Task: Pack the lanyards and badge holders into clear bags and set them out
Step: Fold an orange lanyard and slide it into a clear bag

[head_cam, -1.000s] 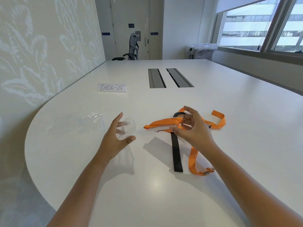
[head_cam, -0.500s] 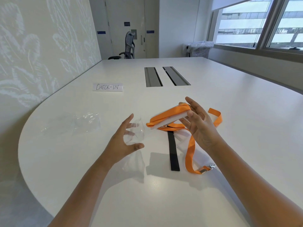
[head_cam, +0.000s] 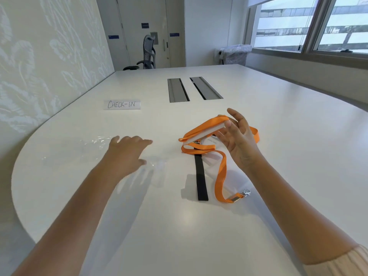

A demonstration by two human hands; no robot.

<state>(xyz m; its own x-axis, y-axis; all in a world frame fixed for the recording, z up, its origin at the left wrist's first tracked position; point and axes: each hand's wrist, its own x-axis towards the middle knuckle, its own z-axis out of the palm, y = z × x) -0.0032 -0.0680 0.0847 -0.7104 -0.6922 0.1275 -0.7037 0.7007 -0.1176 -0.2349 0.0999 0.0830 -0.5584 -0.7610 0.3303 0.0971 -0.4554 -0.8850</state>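
My right hand (head_cam: 239,142) is raised above the white table (head_cam: 278,156) and pinches a folded loop of the orange lanyard (head_cam: 203,128) between thumb and fingers. The rest of this lanyard trails down to the table, its metal clip (head_cam: 246,193) near me. A black lanyard (head_cam: 201,176) lies flat under it. A clear flat piece (head_cam: 211,142), probably a badge holder, lies under the orange loops. My left hand (head_cam: 127,154) is palm down with fingers spread, low over the table, slightly blurred. A small clear plastic piece (head_cam: 158,167) lies by its thumb. Crumpled clear bags (head_cam: 93,144) lie just left of it.
A paper sign reading CHECK-IN (head_cam: 122,104) lies beyond the left hand. Two grey cable slots (head_cam: 177,89) sit in the table's middle. The table's curved edge (head_cam: 22,162) runs along the patterned wall on the left. An office chair (head_cam: 148,52) and a lined bin (head_cam: 235,54) stand at the far end.
My left hand turned palm down, dropped toward the table and moved left to the clear bags; the clear piece it held now lies by its thumb. My right hand keeps the lanyard loop raised.
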